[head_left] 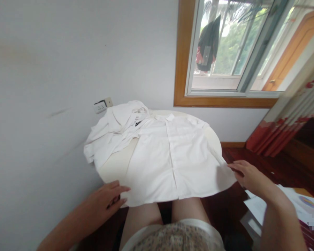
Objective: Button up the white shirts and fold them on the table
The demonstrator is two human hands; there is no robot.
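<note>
Hands: two, left hand (110,196) and right hand (247,175). Spread white shirt (159,157): one. White cloth heap (112,127) at far left: one, garments within not countable. Table (117,164): one. Window (231,55): one.

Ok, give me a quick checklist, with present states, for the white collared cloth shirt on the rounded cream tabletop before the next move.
1. Left bare hand at the near left corner of the white collared cloth shirt: ok, fingers on the cloth.
2. Right bare hand at the near right corner: ok, fingers at the edge.
3. Shirt front facing up: ok, the front strip runs down its middle.
4. Whole shirt supported by the rounded cream tabletop: not ok, its hem extends past the near edge.
5. Shirt clear of the crumpled white fabric pile: cannot tell, white meets white near the left sleeve.
6. Buttons fastened: cannot tell, too small.
</note>
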